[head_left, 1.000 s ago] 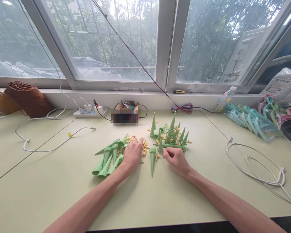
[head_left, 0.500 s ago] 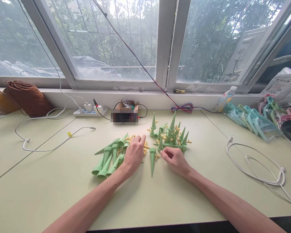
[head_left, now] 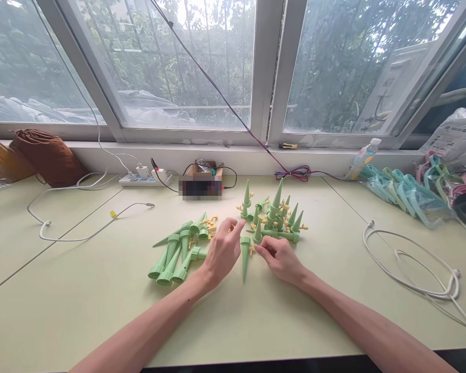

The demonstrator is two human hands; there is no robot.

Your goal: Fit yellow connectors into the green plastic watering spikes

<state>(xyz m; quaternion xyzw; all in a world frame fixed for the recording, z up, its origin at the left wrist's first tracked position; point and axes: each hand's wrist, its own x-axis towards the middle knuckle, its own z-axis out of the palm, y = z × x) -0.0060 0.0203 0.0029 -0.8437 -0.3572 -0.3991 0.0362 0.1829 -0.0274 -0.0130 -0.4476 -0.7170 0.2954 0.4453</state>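
My left hand (head_left: pixel 226 249) hovers over the yellow valve pieces, its fingers bent downward and their tips hidden. My right hand (head_left: pixel 281 257) is closed, thumb and forefinger pinched at the small yellow valve (head_left: pixel 251 250) beside a green watering spike (head_left: pixel 245 261); what the fingers hold is hidden. That spike lies between my hands, pointing toward me. Loose green spikes (head_left: pixel 173 259) are heaped to the left of my left hand, near several yellow valves (head_left: pixel 212 224). Beyond my right hand, a cluster of green spikes with yellow valves (head_left: pixel 274 215) stands or lies together.
At the back stand a power strip (head_left: pixel 145 178) and a small cardboard box (head_left: pixel 204 168) behind a blurred patch. White cables (head_left: pixel 81 241) lie left, and a coiled white cable (head_left: pixel 407 280) right. A bottle (head_left: pixel 363 158) and bagged plastic clips (head_left: pixel 406 194) sit far right.
My left hand has moved right, off part of the yellow valve heap and closer to the lone spike. The right hand has barely shifted. The camera view has moved slightly.
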